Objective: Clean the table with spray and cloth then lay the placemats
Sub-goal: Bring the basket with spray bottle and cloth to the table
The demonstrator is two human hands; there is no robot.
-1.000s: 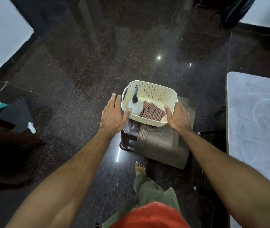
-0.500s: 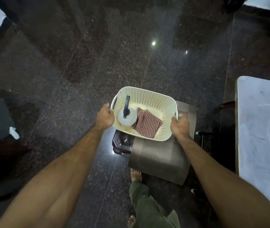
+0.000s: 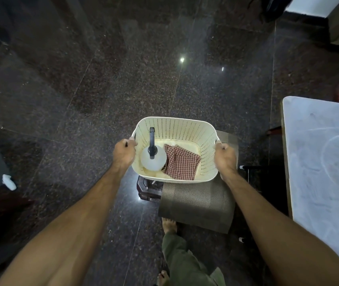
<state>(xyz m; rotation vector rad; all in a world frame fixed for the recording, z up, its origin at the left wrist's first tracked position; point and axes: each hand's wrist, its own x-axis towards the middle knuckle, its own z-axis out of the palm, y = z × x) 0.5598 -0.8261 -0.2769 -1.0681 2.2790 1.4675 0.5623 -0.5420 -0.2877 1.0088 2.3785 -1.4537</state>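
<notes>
A: Where were the spray and cloth?

B: Both sat inside the cream basket [image 3: 176,129]. The spray bottle [image 3: 153,161] stood at its left end, a pale round body with a dark nozzle pointing toward the far wall. The red checked cloth [image 3: 182,165] lay folded on the basket floor just beside the bottle, touching or nearly touching it; I could not tell which

A: And the hands?

B: The left hand [image 3: 124,152] had its fingers curled round the left handle of the basket. The right hand [image 3: 225,155] gripped the right handle the same way, fingers tucked over the rim. Both arms were stretched forward

A: Was the basket lifted or resting?

B: I could not tell. It was over a stack of brown woven placemats [image 3: 197,201], which lay draped on a dark stool [image 3: 149,189]; the mats' near edge hung past the seat

A: Where was the table?

B: At the right edge of the view, well apart from the basket. The table [image 3: 321,162] had a pale top with faint curved smear marks

A: Anything else around?

B: A dark polished stone floor [image 3: 82,89] with two small light reflections, a bare foot [image 3: 169,225] below the mats with a green trouser leg [image 3: 185,263] behind it, and a small white object [image 3: 9,182] on the floor far to the left
</notes>
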